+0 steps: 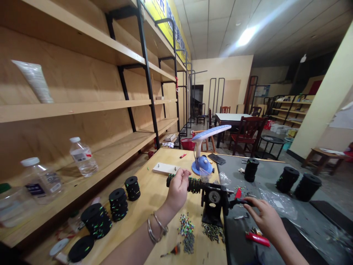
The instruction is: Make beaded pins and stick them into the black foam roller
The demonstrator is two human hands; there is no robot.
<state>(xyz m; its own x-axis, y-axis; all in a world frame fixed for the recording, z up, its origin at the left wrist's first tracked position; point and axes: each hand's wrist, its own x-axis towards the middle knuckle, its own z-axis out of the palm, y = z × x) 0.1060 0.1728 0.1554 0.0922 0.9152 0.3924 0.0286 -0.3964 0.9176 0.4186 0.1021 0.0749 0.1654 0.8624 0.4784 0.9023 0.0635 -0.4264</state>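
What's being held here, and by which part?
Right hand: the crank, by its outer end. Left hand: curled by the black spool; whether it grips anything can't be told.

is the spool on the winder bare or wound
Wound: the spool shows dark, green-flecked coils on both sides of the left hand.

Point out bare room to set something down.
Bare wooden tabletop lies between the row of black spools and the left forearm. The lower shelf has a bare stretch between the rightmost clear bottle and the black upright. Crowding surrounds the hand-cranked winder: colored beads, small metal pieces. The grey mat near the right hand is cluttered.
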